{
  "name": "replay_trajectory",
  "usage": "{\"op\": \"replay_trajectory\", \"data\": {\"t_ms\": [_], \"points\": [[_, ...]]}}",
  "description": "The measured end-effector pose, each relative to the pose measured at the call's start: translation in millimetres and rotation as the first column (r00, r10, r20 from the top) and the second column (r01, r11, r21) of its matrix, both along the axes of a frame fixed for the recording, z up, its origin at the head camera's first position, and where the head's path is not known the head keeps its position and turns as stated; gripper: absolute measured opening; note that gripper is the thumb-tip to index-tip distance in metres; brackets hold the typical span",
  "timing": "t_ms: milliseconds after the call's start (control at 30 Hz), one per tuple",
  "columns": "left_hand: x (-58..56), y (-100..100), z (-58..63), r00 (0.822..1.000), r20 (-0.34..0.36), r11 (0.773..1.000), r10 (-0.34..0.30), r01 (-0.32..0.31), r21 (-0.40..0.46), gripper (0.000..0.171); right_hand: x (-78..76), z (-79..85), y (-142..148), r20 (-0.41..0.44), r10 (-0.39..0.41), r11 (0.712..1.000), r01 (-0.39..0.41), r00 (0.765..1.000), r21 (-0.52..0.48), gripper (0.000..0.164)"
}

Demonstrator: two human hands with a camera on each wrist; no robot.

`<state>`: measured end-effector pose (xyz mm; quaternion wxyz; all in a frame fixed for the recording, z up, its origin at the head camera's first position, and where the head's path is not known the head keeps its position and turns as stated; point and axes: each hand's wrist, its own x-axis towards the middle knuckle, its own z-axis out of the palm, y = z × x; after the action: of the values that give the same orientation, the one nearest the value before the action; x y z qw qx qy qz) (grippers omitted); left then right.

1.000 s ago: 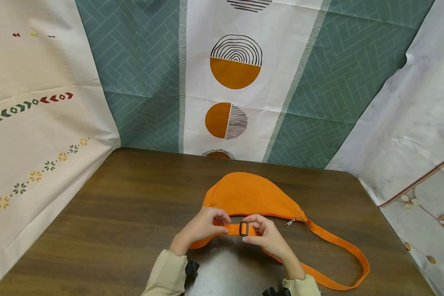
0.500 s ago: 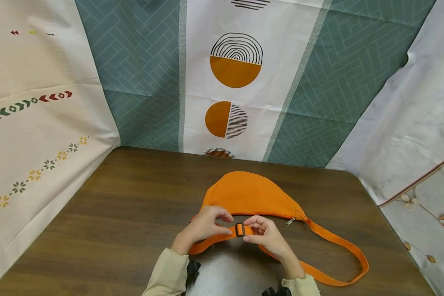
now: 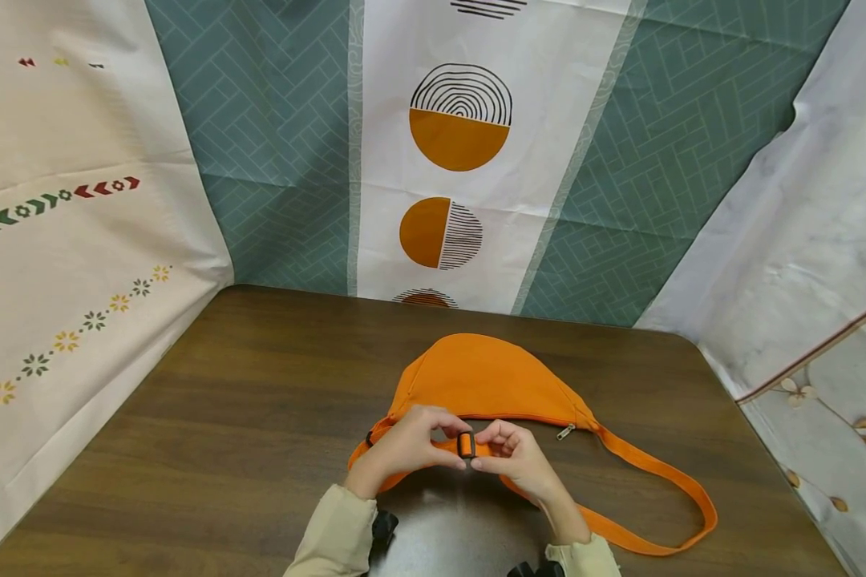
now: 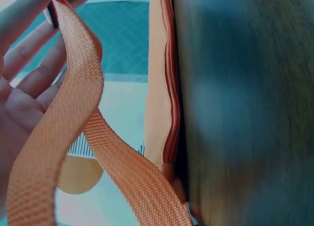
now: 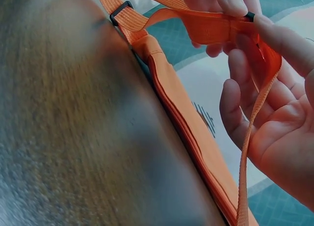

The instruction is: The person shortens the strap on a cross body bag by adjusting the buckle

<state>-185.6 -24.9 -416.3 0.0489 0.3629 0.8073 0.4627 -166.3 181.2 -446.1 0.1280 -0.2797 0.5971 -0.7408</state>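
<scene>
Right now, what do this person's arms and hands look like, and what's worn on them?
The left hand and right hand are ungloved. Pale beige sleeves end near the wrists, with a black object beside each cuff.

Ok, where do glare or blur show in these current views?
Head: pale glare on the table between the sleeves, the orange bag fairly clear. Left wrist: table blurred with bluish haze, nearest stretch of strap soft. Right wrist: table blurred with pale patches, black buckle clearer.
</scene>
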Motion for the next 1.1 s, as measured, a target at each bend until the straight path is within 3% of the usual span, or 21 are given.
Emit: {"op": "replay_trajectory", "data": {"t_ms": [200,433,667,1100], "points": [[1.1,-3,1.9,1.0,-0.015,1.0,0.002,-0.003,-0.024,0.034,-0.3,2.1,4,0.008,-0.013,0.998,0.013,1.0,0.062,0.031],[1.5,-7,4.1,0.999,-0.03,1.0,0.025,-0.026,-0.017,0.033,-0.1,4.6,13,0.088,-0.089,0.98,0.071,0.992,0.185,0.03],[0.9,-6,0.1,0.997,-0.071,0.999,0.034,-0.036,-0.03,0.031,-0.7,6.0,12,0.067,-0.127,0.969,0.11,0.99,0.221,0.026],[0.4,-3,-1.6,0.999,0.024,1.0,0.023,-0.022,-0.007,0.032,-0.3,6.0,6,0.083,-0.208,0.954,0.184,0.975,0.236,0.022]]}}
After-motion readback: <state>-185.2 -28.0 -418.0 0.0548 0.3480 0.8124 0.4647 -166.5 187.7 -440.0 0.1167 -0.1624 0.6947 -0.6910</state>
